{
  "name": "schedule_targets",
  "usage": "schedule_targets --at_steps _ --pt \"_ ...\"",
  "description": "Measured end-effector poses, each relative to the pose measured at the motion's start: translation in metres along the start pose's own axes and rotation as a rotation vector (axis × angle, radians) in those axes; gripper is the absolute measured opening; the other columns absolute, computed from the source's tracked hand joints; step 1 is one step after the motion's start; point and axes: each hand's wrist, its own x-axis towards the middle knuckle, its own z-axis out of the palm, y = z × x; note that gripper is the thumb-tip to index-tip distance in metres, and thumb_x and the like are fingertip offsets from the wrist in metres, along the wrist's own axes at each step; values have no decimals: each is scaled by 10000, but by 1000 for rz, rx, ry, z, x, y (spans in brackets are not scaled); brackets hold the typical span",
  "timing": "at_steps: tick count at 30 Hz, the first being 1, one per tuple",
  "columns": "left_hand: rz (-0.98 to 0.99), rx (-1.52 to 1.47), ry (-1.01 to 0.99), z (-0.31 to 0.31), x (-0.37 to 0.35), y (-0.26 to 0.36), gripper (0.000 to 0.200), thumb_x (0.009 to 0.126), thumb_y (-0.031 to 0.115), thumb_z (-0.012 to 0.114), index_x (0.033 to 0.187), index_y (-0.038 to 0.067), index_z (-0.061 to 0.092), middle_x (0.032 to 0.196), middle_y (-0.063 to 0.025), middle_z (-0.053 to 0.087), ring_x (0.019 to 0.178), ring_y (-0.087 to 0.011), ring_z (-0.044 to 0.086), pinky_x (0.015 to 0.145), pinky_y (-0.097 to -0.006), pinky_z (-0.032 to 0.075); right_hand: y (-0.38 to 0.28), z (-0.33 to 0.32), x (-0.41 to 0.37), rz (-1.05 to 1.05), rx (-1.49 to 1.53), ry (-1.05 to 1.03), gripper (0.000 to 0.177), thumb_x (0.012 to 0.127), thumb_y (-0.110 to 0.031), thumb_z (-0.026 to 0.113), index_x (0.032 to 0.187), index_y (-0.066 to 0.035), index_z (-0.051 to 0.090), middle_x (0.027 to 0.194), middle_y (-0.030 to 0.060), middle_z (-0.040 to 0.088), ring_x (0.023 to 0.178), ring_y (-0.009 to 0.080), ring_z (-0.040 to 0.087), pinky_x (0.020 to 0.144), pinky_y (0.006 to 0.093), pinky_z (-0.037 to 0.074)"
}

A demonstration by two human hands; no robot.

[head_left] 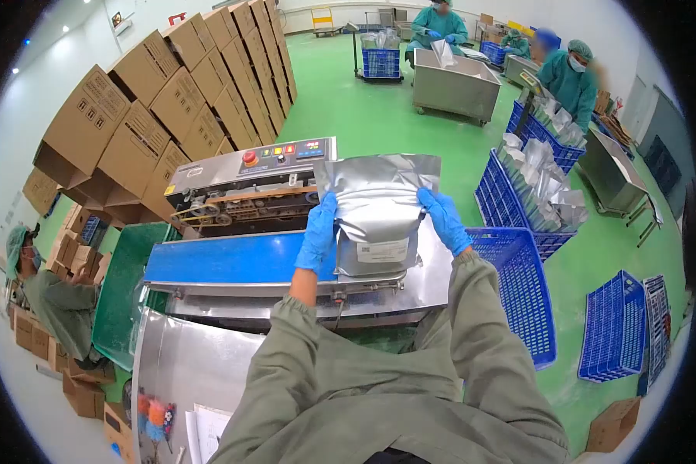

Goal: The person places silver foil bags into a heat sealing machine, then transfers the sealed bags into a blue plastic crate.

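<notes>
Both my hands wear blue gloves and hold a silver foil pouch (379, 224) by the two sides of its upper part. My left hand (318, 230) grips the pouch's left edge, and my right hand (444, 220) grips the right edge. A white label shows low on the pouch, which bulges and has a flat, wide top. It is over the right end of a machine with a blue conveyor belt (224, 257). Behind the belt is the machine's sealing unit (247, 205), with a red button and a lit display.
Stacked cardboard boxes (179, 100) rise at the back left. A green bin (131, 290) sits left of the belt. Blue crates (518, 286) stand on the right, some with foil pouches (541, 182). Several people in protective clothing are around. A metal table (185, 356) is at the lower left.
</notes>
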Motion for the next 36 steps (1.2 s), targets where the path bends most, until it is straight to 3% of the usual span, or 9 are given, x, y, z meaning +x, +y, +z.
schedule_targets --at_steps 8,15,19,22,24,28,31,33,36 --pt "-399 -156 128 2 4 -19 300 873 280 451 908 14 584 788 -71 606 668 -174 567 590 -312 469 -17 2 -4 403 326 -145 365 858 -317 477 720 3 585 545 45 514 450 121 486 432 259 381" --pt "-410 -60 147 -60 9 -46 332 863 318 450 838 25 604 718 -78 597 548 -167 529 502 -303 437 -5 43 -6 381 192 -267 366 898 -313 404 972 6 568 884 106 550 628 134 532 503 248 432" --pt "-422 31 222 -108 28 -55 365 866 357 468 878 19 608 740 -65 603 567 -159 529 506 -309 439 1 79 0 265 337 -182 380 844 -315 468 738 29 589 541 62 513 448 141 494 447 269 420" --pt "-159 435 327 -131 7 -32 503 832 462 512 1051 16 589 1001 -82 567 889 -193 487 817 -342 387 -6 86 -3 471 423 -360 402 878 -335 457 825 39 595 692 84 579 587 146 573 501 260 457" --pt "-396 313 397 -130 -26 3 538 805 520 504 1058 48 561 947 -93 555 857 -214 475 800 -376 385 -17 67 -30 462 594 -274 402 870 -359 482 903 31 572 732 68 582 598 127 572 519 268 463" --pt "13 1211 144 -106 -71 45 516 899 400 390 1241 14 388 1223 -166 399 1115 -275 386 953 -379 309 48 -38 -135 617 92 290 381 817 -352 523 739 21 539 624 156 569 540 203 565 520 361 454" --pt "89 1777 -71 -96 -78 33 519 945 342 334 1316 -22 320 1336 -212 353 1225 -322 359 1023 -385 281 227 -104 -292 815 -426 827 317 710 -291 556 711 23 600 746 237 591 705 356 577 613 445 435" --pt "-38 1714 82 -105 -80 38 529 937 343 355 1281 -59 355 1324 -237 356 1197 -332 381 1008 -357 294 304 -144 -394 1117 -613 693 234 750 -237 516 726 -43 647 782 174 632 696 341 599 621 471 447" --pt "274 1946 -24 -167 -80 59 509 924 340 394 1225 -69 425 1281 -241 412 1161 -332 420 977 -373 326 264 -184 -423 1414 -955 361 250 777 -256 505 808 -74 674 873 133 653 752 323 620 649 418 482"
